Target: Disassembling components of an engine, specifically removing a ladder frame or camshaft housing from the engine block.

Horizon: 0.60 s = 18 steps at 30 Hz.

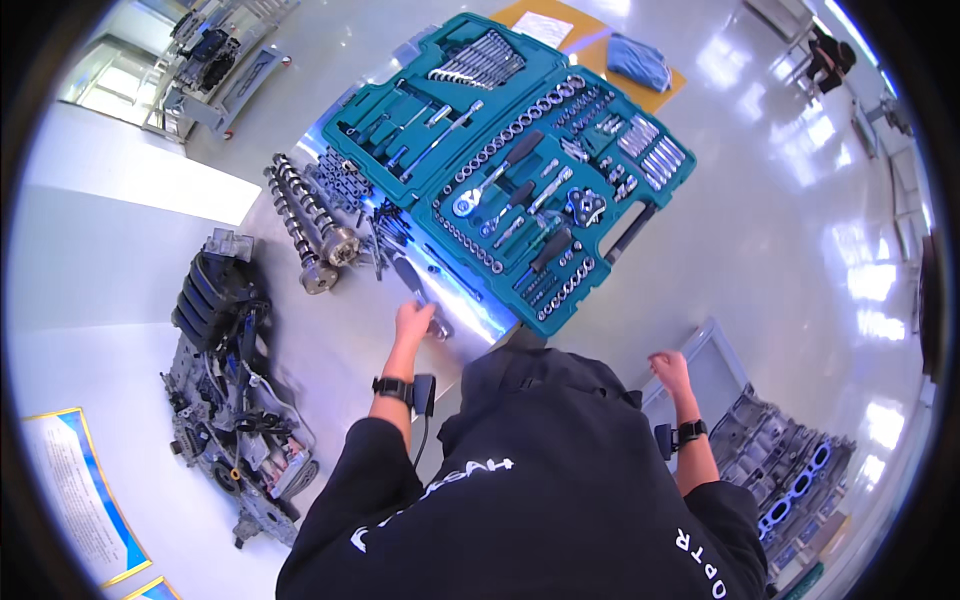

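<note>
My left hand (414, 322) is closed around a ratchet wrench (407, 271) at the near end of the metal table. Its dark handle points away from me and its metal head (439, 326) shows beside my fingers. My right hand (671, 370) hangs apart from the table on the right, fingers curled in, with nothing visible in them. Ahead lies an opened teal tool case (424, 211) with sockets, another ratchet (467, 203) and a row of combination wrenches (480, 62) in its slots.
Two camshafts (318, 225) lie left of the case, near loose dark bolts (385, 225) and metal parts (340, 180). An engine assembly (225, 390) stands at left. An engine block (790, 470) sits at lower right. A blue cloth (638, 62) lies behind the case.
</note>
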Available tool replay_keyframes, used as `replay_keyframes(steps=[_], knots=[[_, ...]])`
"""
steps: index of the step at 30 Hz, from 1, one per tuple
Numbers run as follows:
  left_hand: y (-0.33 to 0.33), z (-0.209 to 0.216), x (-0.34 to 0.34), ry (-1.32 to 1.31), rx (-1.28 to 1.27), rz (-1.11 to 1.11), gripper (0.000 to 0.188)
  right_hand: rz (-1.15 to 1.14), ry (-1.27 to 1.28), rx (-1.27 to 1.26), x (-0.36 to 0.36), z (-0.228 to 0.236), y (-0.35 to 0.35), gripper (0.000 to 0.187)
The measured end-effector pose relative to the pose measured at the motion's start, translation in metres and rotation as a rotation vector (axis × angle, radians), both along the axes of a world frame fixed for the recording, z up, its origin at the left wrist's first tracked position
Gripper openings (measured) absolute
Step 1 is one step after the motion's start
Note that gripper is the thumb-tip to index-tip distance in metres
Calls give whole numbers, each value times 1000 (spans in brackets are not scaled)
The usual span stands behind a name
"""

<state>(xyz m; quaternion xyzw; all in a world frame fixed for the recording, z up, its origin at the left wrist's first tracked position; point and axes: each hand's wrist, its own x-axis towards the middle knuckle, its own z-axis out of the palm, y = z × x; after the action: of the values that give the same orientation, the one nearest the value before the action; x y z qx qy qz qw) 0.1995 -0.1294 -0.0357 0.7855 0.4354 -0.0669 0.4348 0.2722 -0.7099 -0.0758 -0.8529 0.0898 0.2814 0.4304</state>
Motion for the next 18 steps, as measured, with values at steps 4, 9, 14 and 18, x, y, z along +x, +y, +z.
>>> replay_keyframes(steps=[4,9,14,18], knots=[[-14,18,-9,-302,-590,317,19,466,-345,34,110,128,109,18],[-22,73,-9,-808,-1075,545,19,1111,-419,178,146,219,313,18],[-12,79,-17,-1152,-1326,709,24,1626,-491,-259,101,142,460,20],[-26,58,-49,-1319,-1523,974,21,1573,-588,-401,68,116,500,14]])
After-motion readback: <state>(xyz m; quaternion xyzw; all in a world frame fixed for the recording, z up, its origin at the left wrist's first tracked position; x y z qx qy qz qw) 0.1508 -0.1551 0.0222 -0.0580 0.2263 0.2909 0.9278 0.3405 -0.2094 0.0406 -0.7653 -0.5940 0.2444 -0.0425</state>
